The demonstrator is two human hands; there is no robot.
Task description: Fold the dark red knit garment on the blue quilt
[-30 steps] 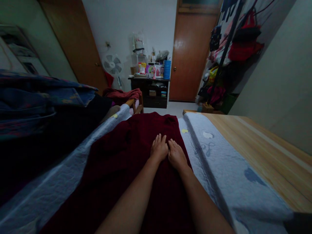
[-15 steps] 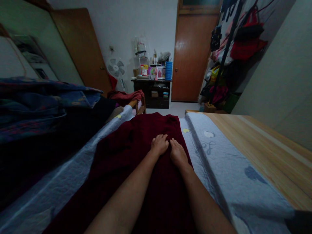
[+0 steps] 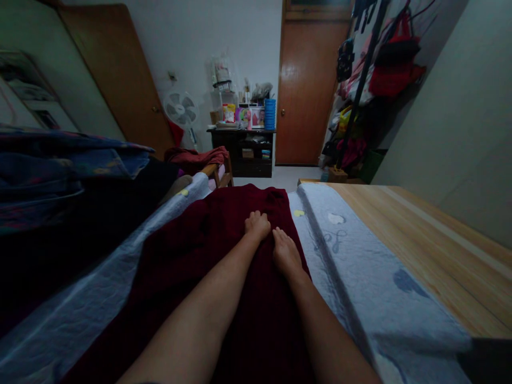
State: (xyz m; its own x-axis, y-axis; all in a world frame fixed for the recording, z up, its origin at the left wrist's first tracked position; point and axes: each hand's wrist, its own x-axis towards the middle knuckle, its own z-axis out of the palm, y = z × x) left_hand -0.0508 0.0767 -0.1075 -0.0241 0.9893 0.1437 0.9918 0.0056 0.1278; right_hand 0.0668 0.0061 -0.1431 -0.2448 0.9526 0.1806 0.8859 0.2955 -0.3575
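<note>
A dark red cloth (image 3: 180,261) lies spread over a light blue patterned bed cover (image 3: 348,266), with a few folds on its left part. My left hand (image 3: 257,225) is on the upper part of the cloth with its fingers curled; whether cloth is pinched under them is too dark to tell. Just to its right and a little nearer, my right hand (image 3: 286,250) rests on the cloth, fingers stretched forward and nothing in them. A small gap lies between the two hands.
Dark and blue clothes (image 3: 100,170) are piled at the left. Bare wooden board (image 3: 424,229) runs along the right. Beyond the bed are a reddish cloth (image 3: 200,157), a fan (image 3: 181,109), a dark cabinet (image 3: 252,160), a door (image 3: 302,96) and hanging bags (image 3: 392,69).
The view has turned slightly right, so the room appears shifted left. My left hand has moved a little forward relative to my right hand, and its fingers look more curled.
</note>
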